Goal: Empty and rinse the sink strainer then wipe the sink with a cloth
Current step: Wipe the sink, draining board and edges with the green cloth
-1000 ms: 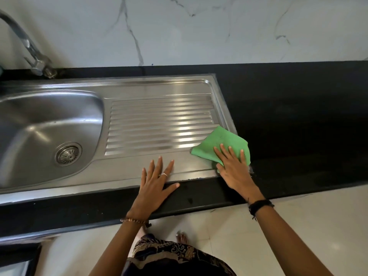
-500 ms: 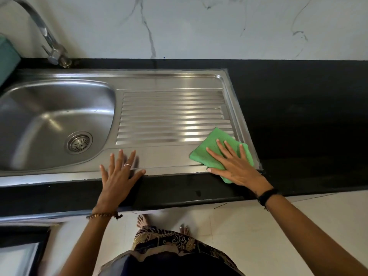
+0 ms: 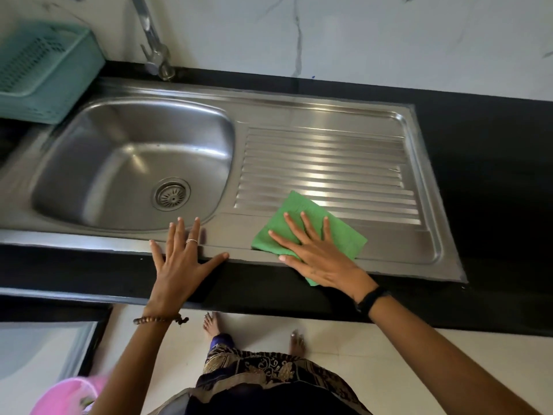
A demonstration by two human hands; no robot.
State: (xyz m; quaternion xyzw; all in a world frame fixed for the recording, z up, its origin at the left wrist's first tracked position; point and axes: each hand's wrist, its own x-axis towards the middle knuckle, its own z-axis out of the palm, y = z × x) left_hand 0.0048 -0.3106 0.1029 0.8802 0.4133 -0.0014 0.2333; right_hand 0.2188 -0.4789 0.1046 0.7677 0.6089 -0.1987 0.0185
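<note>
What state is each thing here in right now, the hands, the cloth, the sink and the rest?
Left hand: flat, fingers spread, resting on the sink's front edge.
Right hand: flat, fingers straight, pressing the cloth.
Green cloth: folded, lying on the draining board's front part.
Strainer: seated in the drain.
Sink: basin holds no items.
Tap: no water seen running.
Teal basket: beside the sink, contents unclear.

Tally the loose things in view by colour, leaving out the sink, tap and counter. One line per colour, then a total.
Green: 1, the cloth under the right hand
Teal: 1, the basket left of the tap
Pink: 1, a blurred object at the bottom left
Total: 3
</note>
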